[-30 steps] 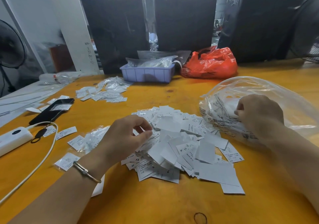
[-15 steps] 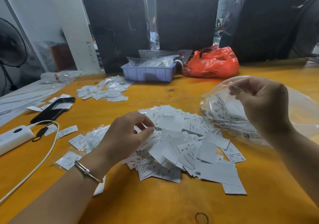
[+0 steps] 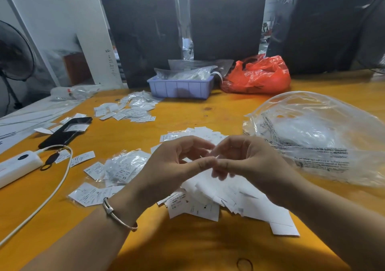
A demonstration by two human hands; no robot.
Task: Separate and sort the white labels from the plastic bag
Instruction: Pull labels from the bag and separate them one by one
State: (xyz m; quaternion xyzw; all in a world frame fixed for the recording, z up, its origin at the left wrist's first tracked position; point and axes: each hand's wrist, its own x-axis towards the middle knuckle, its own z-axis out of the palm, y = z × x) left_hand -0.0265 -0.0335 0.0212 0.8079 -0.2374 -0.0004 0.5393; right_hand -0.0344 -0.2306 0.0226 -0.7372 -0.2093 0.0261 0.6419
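Reading "SX", a label (image 3: 124, 178) beside hands (image 3: 210, 162).

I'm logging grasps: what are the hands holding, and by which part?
The left hand and right hand pinch something small and thin between their fingertips; it is too blurred to name.

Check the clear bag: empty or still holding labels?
Still holding labels: white pieces show through the clear bag lying on the table.

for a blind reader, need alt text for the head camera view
Two hands, left hand and right hand, meet fingertip to fingertip above a pile of white labels on an orange table, apparently pinching something small. A clear plastic bag lies to the right.
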